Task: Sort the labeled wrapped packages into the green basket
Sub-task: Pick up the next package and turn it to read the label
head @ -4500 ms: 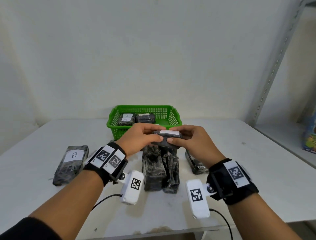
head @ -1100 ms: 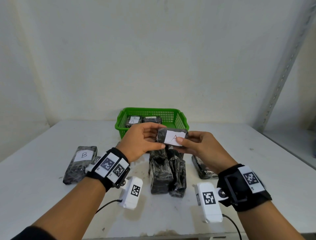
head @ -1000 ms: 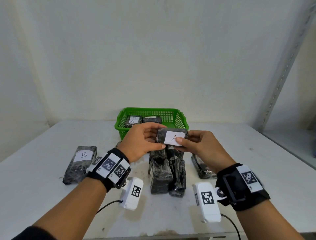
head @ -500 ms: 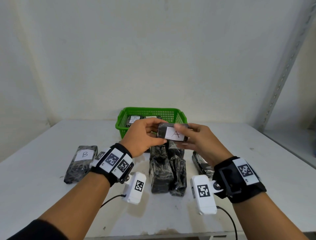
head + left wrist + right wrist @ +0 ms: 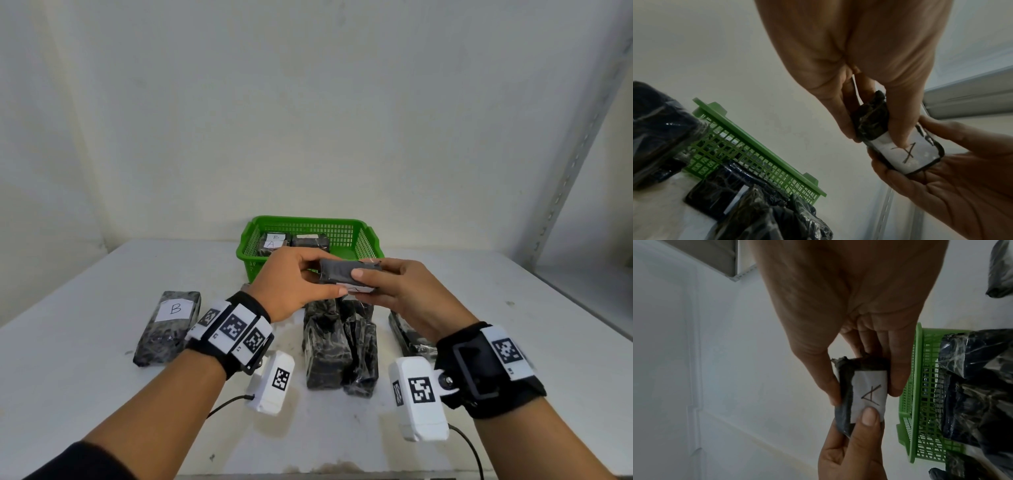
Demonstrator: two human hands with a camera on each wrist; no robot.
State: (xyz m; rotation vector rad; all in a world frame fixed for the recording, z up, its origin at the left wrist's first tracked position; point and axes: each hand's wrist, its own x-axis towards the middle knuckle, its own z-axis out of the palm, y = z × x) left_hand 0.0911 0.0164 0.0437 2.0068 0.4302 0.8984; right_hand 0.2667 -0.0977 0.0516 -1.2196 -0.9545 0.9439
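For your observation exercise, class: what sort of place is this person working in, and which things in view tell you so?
Probably a plain storeroom or sorting workspace. A bare white table carries black wrapped packages with lettered labels, a green basket holds sorted ones, and slotted metal shelving stands against the blank wall.

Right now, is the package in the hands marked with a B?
No, the held package carries a white label with a handwritten A.

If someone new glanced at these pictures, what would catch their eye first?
Both hands, left hand and right hand, hold a small black plastic-wrapped package with a white "A" label, just before the green plastic mesh basket. A long black wrapped package labelled "B" lies far left.
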